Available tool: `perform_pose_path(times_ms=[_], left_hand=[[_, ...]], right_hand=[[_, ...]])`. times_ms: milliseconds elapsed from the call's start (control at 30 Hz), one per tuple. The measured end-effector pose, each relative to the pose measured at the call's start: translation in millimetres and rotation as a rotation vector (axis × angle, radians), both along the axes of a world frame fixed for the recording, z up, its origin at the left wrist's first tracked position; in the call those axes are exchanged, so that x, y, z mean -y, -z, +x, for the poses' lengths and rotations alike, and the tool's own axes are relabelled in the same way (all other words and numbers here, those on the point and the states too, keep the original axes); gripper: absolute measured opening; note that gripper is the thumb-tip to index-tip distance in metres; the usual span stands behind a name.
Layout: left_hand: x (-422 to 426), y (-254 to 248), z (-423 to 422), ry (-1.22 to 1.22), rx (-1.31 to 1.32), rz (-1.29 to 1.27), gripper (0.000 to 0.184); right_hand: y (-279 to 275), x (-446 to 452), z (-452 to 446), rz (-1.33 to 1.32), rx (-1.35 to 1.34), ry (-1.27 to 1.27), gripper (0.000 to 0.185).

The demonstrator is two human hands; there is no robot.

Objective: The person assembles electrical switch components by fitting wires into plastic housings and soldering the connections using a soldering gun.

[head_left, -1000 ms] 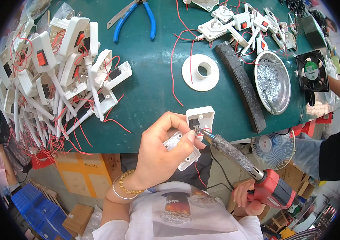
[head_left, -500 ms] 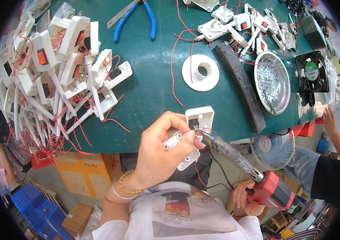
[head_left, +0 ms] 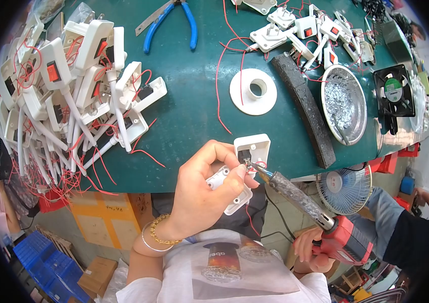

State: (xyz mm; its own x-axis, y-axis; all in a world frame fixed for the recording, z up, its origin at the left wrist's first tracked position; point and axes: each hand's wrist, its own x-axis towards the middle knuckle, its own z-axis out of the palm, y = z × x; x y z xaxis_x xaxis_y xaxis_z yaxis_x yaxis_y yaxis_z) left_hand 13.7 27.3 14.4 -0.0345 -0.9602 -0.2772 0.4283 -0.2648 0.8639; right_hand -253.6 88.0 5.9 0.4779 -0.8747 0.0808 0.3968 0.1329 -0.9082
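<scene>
My left hand is closed around an opened white plastic switch housing, just past the table's front edge. A black switch body sits inside the upper half, and a thin red wire hangs below the lower half. My right hand grips the red handle of a soldering gun. Its long barrel slants up to the left, with the tip at the switch terminals beside my left thumb. The thumb partly covers the exact contact spot.
Piled white switch housings with red wires lie left; more lie top right. Blue-handled pliers, a white spool, a dark bar, a metal dish and a small black fan are around. Another person is at right.
The soldering gun's tip has shifted very slightly at the switch. My left hand keeps its place. At right, the other person's arm has dropped lower.
</scene>
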Motion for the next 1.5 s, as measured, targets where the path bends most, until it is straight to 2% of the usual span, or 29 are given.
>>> perform_pose_path(times_ms=[133,333,400,500,633,800,900,1033,1133,1333,1400,1500], left_hand=[[0,2,0,-0.001,0.020,-0.005,0.006],[0,1,0,0.002,0.021,-0.002,0.006],[0,0,0,-0.001,0.027,-0.001,0.006],[0,1,0,0.001,0.017,0.000,0.007],[1,0,-1,-0.002,0.011,-0.003,0.007],[1,1,-2,-0.009,0.027,0.014,0.006],[1,0,0,0.002,0.042,0.009,0.006],[1,-2,0,0.006,0.035,0.026,0.006],[1,-2,0,0.005,0.023,0.030,0.006],[0,-2,1,0.012,0.020,0.024,0.006],[-1,-1,1,0.011,0.022,0.018,0.006],[-2,1,0,0.011,0.031,-0.002,0.006]], right_hand=[[8,-9,-10,-0.035,0.006,-0.008,0.057],[0,-8,2,0.007,0.063,0.129,0.059],[-1,-10,-6,0.031,-0.058,0.071,0.062],[-3,-11,-4,0.070,-0.090,0.105,0.064],[1,-4,5,0.020,-0.007,0.135,0.063],[-5,-2,14,0.084,-0.057,0.294,0.058],[-9,1,13,0.091,-0.089,0.285,0.066],[-5,2,11,0.076,-0.068,0.271,0.066],[0,1,8,0.068,-0.048,0.244,0.059],[-3,3,10,0.067,-0.076,0.252,0.062],[-2,1,10,0.087,-0.038,0.257,0.071],[2,-2,8,0.065,-0.018,0.243,0.070]])
